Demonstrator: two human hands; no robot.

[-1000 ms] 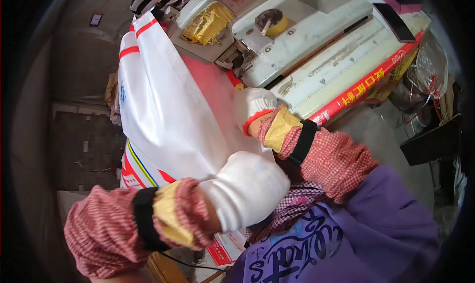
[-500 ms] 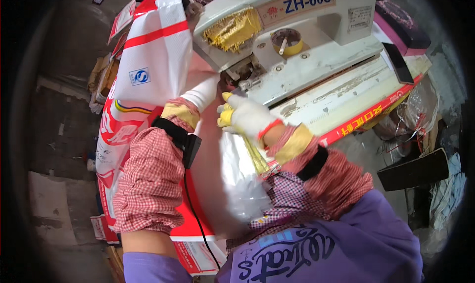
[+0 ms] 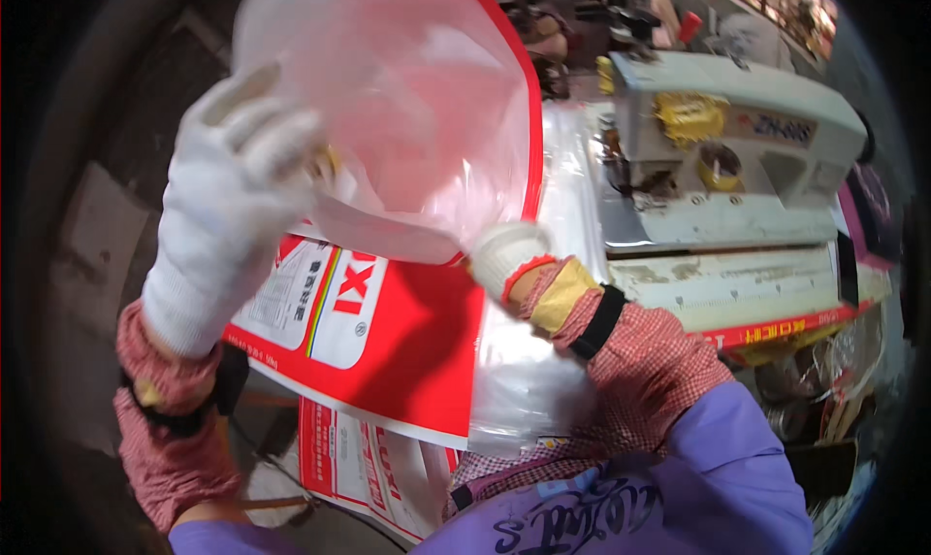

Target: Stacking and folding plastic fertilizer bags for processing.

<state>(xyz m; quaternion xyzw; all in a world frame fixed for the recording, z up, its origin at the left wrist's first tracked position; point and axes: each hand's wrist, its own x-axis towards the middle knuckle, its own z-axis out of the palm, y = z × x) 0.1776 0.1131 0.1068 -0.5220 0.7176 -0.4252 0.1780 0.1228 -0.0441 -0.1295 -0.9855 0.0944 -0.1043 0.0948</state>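
A red-and-white sack [image 3: 417,351] hangs before me, its wide mouth spread and its pale inner side showing. My left hand [image 3: 233,186], in a white knit glove, is raised at the left of the mouth. Its fingers are curled in on the sack's edge, smeared a little by motion. At the near right corner of the mouth my right hand [image 3: 514,257], gloved the same way, is closed on the sack's rim; most of its fingertips are hidden. Beneath and beside that hand lies clear plastic film [image 3: 519,371].
A pale sewing machine [image 3: 713,147] stands at the right, carrying a yellow tape roll [image 3: 719,166] and a yellow cloth patch [image 3: 690,116]. Another printed sack [image 3: 369,468] lies below. A black cable runs at the lower left.
The sack has come away from the machine and its mouth is now spread open towards me. My left hand has moved left and up. The view has turned, with the machine farther right.
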